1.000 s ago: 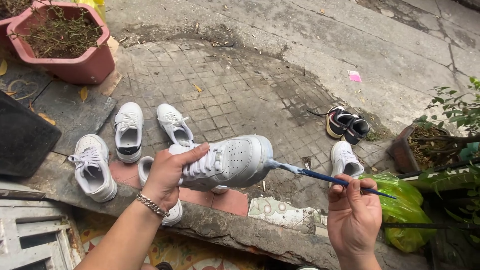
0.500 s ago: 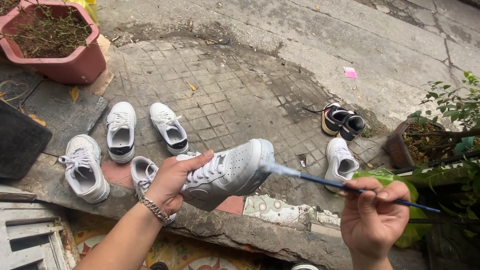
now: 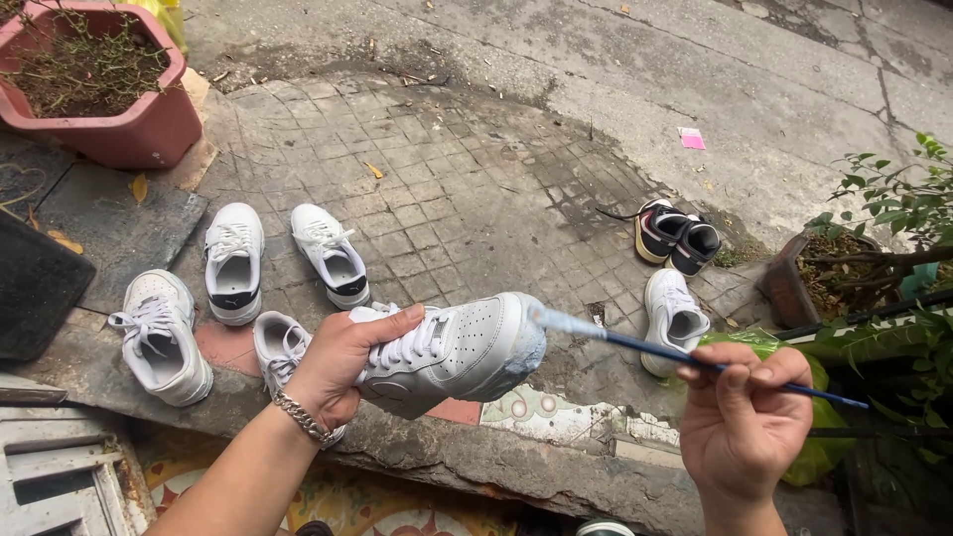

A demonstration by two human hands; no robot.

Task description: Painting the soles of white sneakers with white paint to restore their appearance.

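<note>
My left hand (image 3: 342, 362) grips a white sneaker (image 3: 462, 347) by its laced top and holds it in the air, toe pointing right. The toe's edge is coated with pale paint. My right hand (image 3: 740, 417) pinches a thin blue-handled paintbrush (image 3: 685, 357), and the brush's white tip touches the sneaker's toe. A metal chain bracelet (image 3: 301, 417) sits on my left wrist.
Several white sneakers (image 3: 233, 260) lie on the paved ground below, one more white sneaker (image 3: 673, 318) at right near a dark pair of shoes (image 3: 677, 236). A pink planter (image 3: 99, 84) stands top left, a potted shrub (image 3: 874, 248) and a green bag (image 3: 824, 372) at right. A concrete step edge (image 3: 476, 462) runs beneath my hands.
The view and both hands shifted slightly; my right hand rose and moved nearer the shoe, and the brush tip stays at the sneaker's toe.
</note>
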